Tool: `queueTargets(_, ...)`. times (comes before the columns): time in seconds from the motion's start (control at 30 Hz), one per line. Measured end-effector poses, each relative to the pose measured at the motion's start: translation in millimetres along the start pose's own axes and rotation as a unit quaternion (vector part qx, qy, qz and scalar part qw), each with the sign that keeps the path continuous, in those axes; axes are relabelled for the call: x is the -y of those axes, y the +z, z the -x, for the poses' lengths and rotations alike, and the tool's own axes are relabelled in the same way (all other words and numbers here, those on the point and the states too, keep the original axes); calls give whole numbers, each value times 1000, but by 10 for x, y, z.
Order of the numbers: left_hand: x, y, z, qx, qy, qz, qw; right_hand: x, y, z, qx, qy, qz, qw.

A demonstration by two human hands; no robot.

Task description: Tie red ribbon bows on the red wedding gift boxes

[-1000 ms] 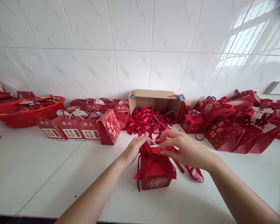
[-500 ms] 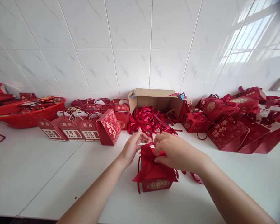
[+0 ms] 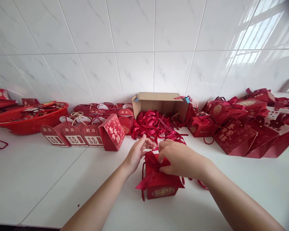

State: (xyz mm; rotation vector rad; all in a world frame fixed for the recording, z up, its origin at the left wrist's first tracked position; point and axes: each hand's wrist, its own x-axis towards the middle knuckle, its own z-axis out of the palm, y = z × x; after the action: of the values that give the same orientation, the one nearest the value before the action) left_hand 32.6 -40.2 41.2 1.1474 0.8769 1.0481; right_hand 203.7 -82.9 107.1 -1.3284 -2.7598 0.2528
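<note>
- Red satin, tied in a wide bow (image 3: 149, 158), sits on top of a small card box (image 3: 165, 192); the box stands upright on the bench (image 3: 38, 166), nearer its front edge than its back edge; one pointed ribbon tail hangs over the box's left side
- The step in hand looks to be dressing the bow; its loop and tail seem uneven, so the next move calls for a light pinch, as satin slips and creases easily
- Right hand (image 3: 178, 158): bent over the bow, thumb and forefinger curled at its knot with a gap between their tips; I cannot tell whether ribbon is caught there
- Left hand (image 3: 134, 154): by the box's far left corner, thumb raised and well apart from the loosely spread fingers, nothing seen in its grasp
- The box is stiff and matt, its front face bearing a round gold emblem; a thick twisted cord (image 3: 143, 183) drops down its left side, rope-like beside the smooth ribbon
- Along the bench's back edge, a brown corrugated carton (image 3: 163, 96) lies open towards the front; glossy, tangled ribbons (image 3: 150, 122) spill from it
</note>
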Motion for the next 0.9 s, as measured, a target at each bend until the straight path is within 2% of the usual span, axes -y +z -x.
queueTargets(0.17, 21, -12, -14, -2, 1, 4, 1000, -12, 1, -27, -7, -4, -6, 1000)
queueTargets(0.33, 43, -29, -36, -5, 13, -1, 1000, -84, -60, 17, -24, -37, -48, 998)
queueTargets(0.47, 61, -37, -60, -20, 9, -14, 1000, -241, -93, 59, -25, -56, -80, 995)
queueTargets(0.6, 77, -52, -71, -25, 7, -19, 999, -469, -181, 148, -54, -67, -104, 991)
queueTargets(0.7, 87, -65, -77, -20, 6, -28, 999, -662, -346, 286, -81, -33, -121, 989)
queueTargets(0.8, 104, -71, -89, -19, 4, -28, 999, -906, -525, 432, -110, 36, -115, 987)
queueTargets(0.9, 119, -63, -99, -26, 10, -36, 999, -1234, -567, 515, -156, 113, -99, 976)
